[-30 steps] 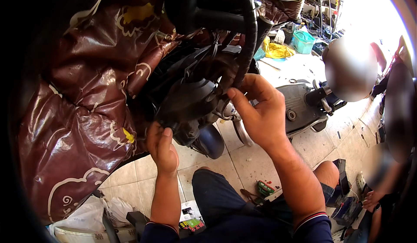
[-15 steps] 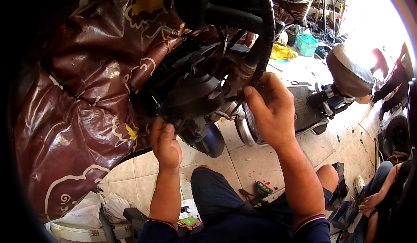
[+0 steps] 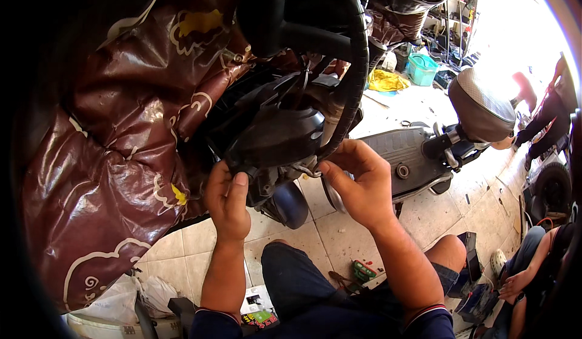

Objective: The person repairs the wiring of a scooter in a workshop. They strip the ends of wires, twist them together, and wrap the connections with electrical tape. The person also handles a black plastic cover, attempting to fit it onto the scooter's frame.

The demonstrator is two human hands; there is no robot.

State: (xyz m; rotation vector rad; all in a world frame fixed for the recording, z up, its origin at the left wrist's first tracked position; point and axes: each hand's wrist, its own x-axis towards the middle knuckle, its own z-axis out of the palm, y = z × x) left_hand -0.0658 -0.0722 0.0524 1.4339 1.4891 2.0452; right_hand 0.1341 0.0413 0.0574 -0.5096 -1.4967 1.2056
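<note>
A glossy black plastic cover, rounded like a vehicle housing, is in front of me with cables above it. My left hand is closed on the cover's lower left corner, thumb in front and fingers partly hidden behind. At its lower right, my right hand holds thumb and bent fingers together beside a bent metal rod. What lies between those fingertips is hidden. A thick, ribbed black cable curves down to this hand. Below the cover hangs a dark rounded fender-like part.
A brown patterned plastic sheet drapes over the left side. To the right stands a scooter with a ribbed footboard and a grey saddle. Beyond are a yellow cloth and teal basket. Another person's hands rest at lower right.
My right hand has moved down and slightly left, from beside the cable to the cover's lower right. My left hand stays at the corner. The cover appears slightly turned, and the view has shifted.
</note>
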